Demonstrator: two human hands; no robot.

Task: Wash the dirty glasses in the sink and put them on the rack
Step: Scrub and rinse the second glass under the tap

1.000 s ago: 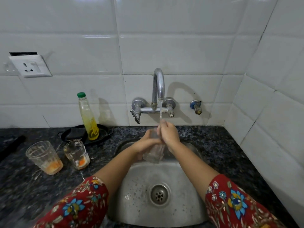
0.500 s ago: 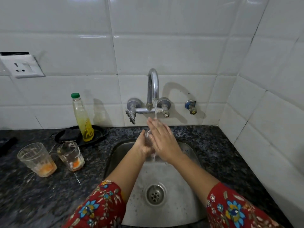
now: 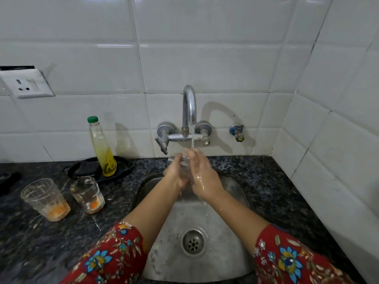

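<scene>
Above the sink, a wall of white glossy tiles fills the whole back and turns a corner at the right. Below it lies a dark speckled stone tabletop, and a steel sink with a round drain is set into it. Two red flowered sleeves come in from the bottom. A curved chrome tap stands out from the wall, and a thin water stream falls from it. Left of the sink, a black tray carries a bottle with a green cap and some yellow liquid at the bottom. In front of the tray stand a larger dirty glass and a smaller dirty glass, both upright, close together, each with orange remains inside. A white socket sits on the wall far left, and a small blue valve is right of the tap.

The clear glass is over the sink, directly under the stream, between both hands and mostly hidden by them. The left hand grips it with curled fingers. The right hand, wet and shiny, lays nearly straight fingers against its side.
</scene>
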